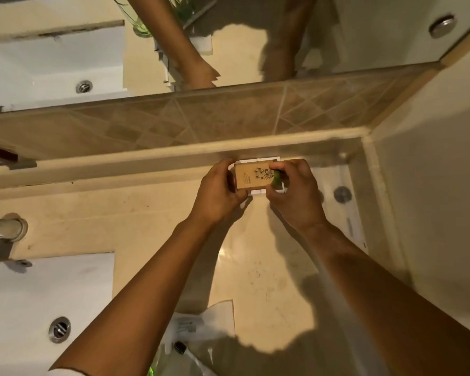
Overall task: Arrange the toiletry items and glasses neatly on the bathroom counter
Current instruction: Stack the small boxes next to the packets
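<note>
Item: brown box (251,175), flower print, lay atop white boxes (255,191) at counter (136,213) back edge.
Left hand (217,195): fingers curled, gripped box's left end.
Right hand (293,191): fingers pinched right end.

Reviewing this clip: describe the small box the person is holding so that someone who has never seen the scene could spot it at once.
Start at the tiled backsplash under the mirror and drop to the counter ledge below it. There both hands meet, the left hand and right hand gripping a tan cardboard box by its ends above white holders. Its printed flower sprig sets it apart from the plain white pieces around it.
</note>
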